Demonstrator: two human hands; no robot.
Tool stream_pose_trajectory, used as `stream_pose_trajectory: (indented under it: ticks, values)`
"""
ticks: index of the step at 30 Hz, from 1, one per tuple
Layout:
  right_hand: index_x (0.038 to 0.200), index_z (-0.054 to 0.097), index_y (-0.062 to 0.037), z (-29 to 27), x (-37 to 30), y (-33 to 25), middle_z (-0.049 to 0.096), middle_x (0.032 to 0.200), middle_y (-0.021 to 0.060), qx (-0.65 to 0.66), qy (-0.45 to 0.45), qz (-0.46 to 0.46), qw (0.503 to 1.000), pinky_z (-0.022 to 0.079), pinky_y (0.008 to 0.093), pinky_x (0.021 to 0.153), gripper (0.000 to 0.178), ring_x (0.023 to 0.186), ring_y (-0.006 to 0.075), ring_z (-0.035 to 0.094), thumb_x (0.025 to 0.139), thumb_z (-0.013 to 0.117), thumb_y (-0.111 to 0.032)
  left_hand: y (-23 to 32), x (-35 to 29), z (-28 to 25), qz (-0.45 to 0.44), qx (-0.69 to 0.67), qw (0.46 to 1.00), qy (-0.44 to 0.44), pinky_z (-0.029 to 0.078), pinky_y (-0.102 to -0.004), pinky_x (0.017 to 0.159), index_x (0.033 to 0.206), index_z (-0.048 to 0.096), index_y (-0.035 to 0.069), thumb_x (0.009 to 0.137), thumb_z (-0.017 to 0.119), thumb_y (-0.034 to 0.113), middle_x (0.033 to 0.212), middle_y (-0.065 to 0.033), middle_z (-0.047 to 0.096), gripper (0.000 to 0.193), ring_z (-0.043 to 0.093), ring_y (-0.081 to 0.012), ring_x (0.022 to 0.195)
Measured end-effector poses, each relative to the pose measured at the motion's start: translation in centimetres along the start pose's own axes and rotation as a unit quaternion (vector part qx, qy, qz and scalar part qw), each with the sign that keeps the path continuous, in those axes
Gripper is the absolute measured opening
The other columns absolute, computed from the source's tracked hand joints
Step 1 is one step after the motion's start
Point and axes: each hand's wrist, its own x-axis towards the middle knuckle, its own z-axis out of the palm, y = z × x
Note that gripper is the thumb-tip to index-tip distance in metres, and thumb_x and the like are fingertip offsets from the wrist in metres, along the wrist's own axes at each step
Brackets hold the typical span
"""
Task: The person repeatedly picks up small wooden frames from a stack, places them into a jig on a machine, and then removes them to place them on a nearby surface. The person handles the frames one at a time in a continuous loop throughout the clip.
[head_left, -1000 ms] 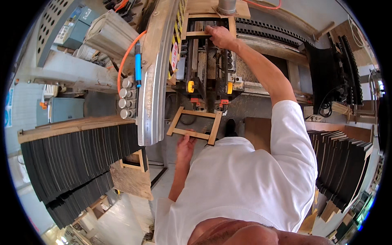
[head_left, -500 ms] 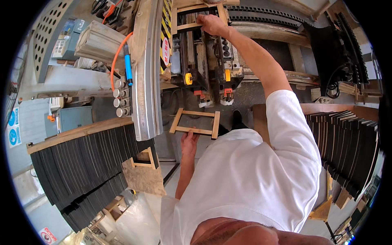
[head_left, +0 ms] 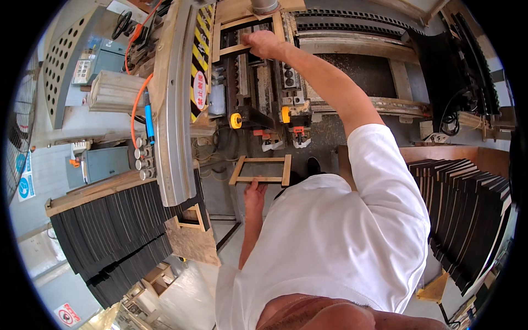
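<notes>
My left hand [head_left: 254,196] grips a small rectangular wooden frame [head_left: 258,179] by its near bar, holding it at waist height just in front of my white shirt. My right arm reaches far forward over a machine. There my right hand [head_left: 265,44] is closed at the near bar of a second wooden frame [head_left: 278,27], its fingertips curled inside the opening and partly hidden. That frame has dark inner edges and lies on the machine's rails [head_left: 243,82], next to a metal cylinder [head_left: 265,5].
Yellow knobs [head_left: 236,121] and red clamps [head_left: 298,130] sit at the machine's near end. A long metal beam [head_left: 175,110] with a striped warning strip runs along its left. Stacks of black-edged frames stand left [head_left: 115,225] and right [head_left: 459,203]. A blue pen-like tool [head_left: 148,118] hangs beside an orange hose.
The view has shifted, so the machine sits further left in it. The frame in my left hand is turned slightly more level. My right hand remains at the far frame.
</notes>
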Motion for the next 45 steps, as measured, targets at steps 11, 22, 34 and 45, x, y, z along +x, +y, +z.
stream_pose_trajectory:
  ticks: [11, 22, 34, 45]
  values:
    - [0.103, 0.056, -0.0059, -0.7, -0.1, 0.6, 0.067, 0.094, 0.0158, 0.031, 0.008, -0.032, 0.999, 0.049, 0.0459, 0.079, 0.032, 0.094, 0.0355, 0.063, 0.077, 0.072, -0.015, -1.1, -0.1, 3.0, 0.038, 0.023, 0.999, 0.025, 0.047, -0.0406, 0.094, 0.115, 0.053, 0.003, 0.094, 0.058, 0.02, 0.11, -0.0089, 0.063, 0.027, 0.061, -0.0224, 0.101]
    - [0.107, 0.05, -0.0044, -0.8, -0.6, 0.2, 0.068, 0.087, 0.0183, -0.054, -0.017, -0.077, 0.995, 0.044, 0.0487, 0.083, 0.029, 0.088, 0.0368, 0.065, 0.078, 0.057, -0.007, -0.7, -1.2, 3.7, 0.056, 0.029, 0.996, 0.059, 0.049, -0.038, 0.09, 0.11, 0.054, 0.002, 0.092, 0.061, 0.02, 0.104, -0.0088, 0.063, 0.027, 0.062, -0.0212, 0.095]
    - [0.109, 0.047, -0.0089, -0.2, 0.0, -0.2, 0.068, 0.085, 0.0156, -0.076, -0.002, -0.074, 0.994, 0.044, 0.0479, 0.082, 0.031, 0.088, 0.0361, 0.064, 0.079, 0.055, -0.009, -3.9, -3.0, -1.4, 0.086, 0.012, 0.983, 0.159, 0.053, -0.036, 0.08, 0.108, 0.056, 0.002, 0.088, 0.063, 0.018, 0.102, -0.0073, 0.061, 0.026, 0.06, -0.0197, 0.091]
    - [0.124, 0.054, -0.0095, -0.1, -0.2, -0.7, 0.064, 0.114, 0.0172, -0.093, 0.021, -0.023, 0.995, 0.048, 0.0448, 0.087, 0.046, 0.106, 0.0368, 0.059, 0.082, 0.065, -0.024, -1.6, -11.1, -9.8, 0.231, -0.004, 0.929, 0.29, 0.048, -0.0271, 0.067, 0.096, 0.062, 0.005, 0.09, 0.057, 0.013, 0.089, -0.0018, 0.061, 0.011, 0.057, -0.0123, 0.079]
